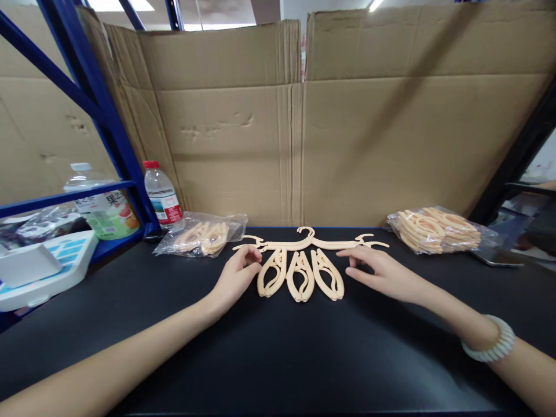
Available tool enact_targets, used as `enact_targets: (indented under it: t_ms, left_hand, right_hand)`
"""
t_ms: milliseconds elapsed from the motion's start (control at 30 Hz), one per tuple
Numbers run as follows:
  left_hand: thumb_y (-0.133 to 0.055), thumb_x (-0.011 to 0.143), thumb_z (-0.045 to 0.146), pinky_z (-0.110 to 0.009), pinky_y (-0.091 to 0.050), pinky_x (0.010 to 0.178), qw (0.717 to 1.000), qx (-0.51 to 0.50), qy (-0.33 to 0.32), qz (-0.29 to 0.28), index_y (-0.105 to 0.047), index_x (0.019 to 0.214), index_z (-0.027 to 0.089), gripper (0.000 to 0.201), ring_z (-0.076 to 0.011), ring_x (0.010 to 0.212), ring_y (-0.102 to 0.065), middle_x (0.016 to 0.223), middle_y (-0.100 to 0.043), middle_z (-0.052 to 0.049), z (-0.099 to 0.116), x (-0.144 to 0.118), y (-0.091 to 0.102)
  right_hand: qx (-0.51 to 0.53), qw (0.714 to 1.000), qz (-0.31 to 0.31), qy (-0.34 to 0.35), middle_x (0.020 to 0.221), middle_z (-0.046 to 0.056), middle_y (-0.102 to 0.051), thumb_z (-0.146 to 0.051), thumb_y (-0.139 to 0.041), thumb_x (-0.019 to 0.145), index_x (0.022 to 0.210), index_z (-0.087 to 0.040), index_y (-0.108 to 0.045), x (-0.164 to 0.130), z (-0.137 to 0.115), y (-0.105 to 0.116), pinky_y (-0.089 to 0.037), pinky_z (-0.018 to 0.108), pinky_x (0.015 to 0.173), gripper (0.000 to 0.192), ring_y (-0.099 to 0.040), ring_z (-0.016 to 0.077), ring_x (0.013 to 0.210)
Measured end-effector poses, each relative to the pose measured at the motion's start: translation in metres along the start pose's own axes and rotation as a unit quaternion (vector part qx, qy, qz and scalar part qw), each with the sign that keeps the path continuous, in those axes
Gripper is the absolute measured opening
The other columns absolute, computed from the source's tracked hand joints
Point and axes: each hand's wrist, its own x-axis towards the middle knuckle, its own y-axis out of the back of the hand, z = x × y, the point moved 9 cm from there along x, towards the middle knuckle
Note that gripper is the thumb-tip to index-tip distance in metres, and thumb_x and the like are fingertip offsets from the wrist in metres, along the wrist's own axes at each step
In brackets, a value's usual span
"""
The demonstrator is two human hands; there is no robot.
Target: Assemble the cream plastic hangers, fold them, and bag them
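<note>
1. More cream plastic pieces are being held in two clear plastic bags: a fuller right bag [438, 230] near the right hand, and a flatter left bag [202, 234] just beyond the left hand.
2. A water bottle [162, 194] with a red cap is being kept upright beside the left bag, against a blue rack post [108, 121].
3. The cream folding hanger [304, 263] is being laid flat at the middle of the black table [278, 359], hook towards the cardboard, with three loop-shaped parts spread below its bar.
4. The left hand [237, 277] is being rested palm-down, fingertips touching the hanger's left arm; nothing is being clamped, the fingers lying loosely curled.
5. The right hand [377, 271] is being stretched flat, fingers apart and pointing at the hanger's right side; a pale beaded bracelet [490, 341] is being worn on that wrist.
6. The table is being backed by tall cardboard sheets [304, 133].
</note>
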Motion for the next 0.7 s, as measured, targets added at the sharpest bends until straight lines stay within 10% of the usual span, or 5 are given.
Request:
enact_targets:
  t_ms: [333, 700]
  left_hand:
    - [-0.054, 0.061, 0.018, -0.025, -0.040, 0.063, 0.999, -0.037, 0.011, 0.010, -0.050, 0.077, 0.018, 0.017, -0.0130, 0.069, -0.051, 0.075, -0.051, 0.003, 0.004, -0.003, -0.002]
    - [-0.054, 0.062, 0.015, -0.024, -0.041, 0.061, 1.000, -0.018, -0.010, 0.005, -0.052, 0.077, 0.017, 0.015, -0.0114, 0.065, -0.053, 0.077, -0.054, 0.003, 0.008, -0.004, -0.003]
  right_hand:
    - [-0.113, 0.988, 0.102, 0.009, 0.117, 0.014, -0.059, -0.019, -0.043, 0.085, 0.119, -0.015, -0.057, 0.007, 0.068, 0.017, -0.043, 0.049, 0.099, 0.037, -0.054, 0.0282, 0.111]
    - [-0.178, 0.982, 0.058, 0.025, 0.113, 0.014, -0.057, -0.014, -0.040, 0.088, 0.117, -0.018, -0.059, 0.009, 0.066, -0.005, -0.044, 0.050, 0.094, 0.036, -0.051, 0.0284, 0.110]
